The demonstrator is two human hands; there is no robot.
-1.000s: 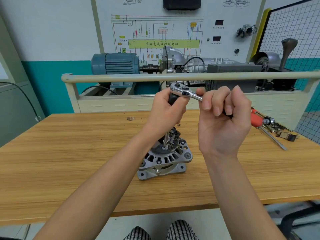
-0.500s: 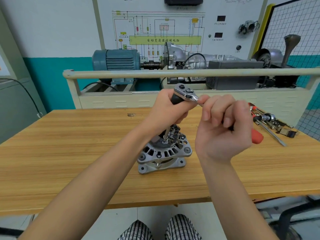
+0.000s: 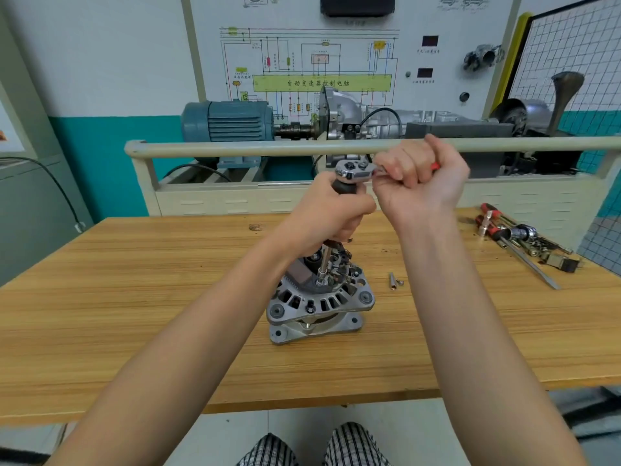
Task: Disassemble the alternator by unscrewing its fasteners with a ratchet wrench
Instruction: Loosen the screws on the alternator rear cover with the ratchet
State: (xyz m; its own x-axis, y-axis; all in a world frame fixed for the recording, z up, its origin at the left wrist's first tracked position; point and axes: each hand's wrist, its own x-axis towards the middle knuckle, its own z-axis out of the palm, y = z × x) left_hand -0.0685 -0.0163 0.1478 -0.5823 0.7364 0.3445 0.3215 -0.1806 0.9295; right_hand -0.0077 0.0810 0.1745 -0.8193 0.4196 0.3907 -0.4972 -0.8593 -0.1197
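The desk [image 3: 134,297] carries the alternator [image 3: 319,304] midway, nearer its front edge. My left hand [image 3: 322,216] grips the upright extension's black handle [image 3: 346,187]; my right hand [image 3: 420,176] is clenched round the ratchet wrench [image 3: 354,169] handle. Loose fasteners [image 3: 395,281] lie just right.

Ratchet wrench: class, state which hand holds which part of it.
The right hand grips the ratchet wrench by its handle; the left hand grips the black extension grip below the head.
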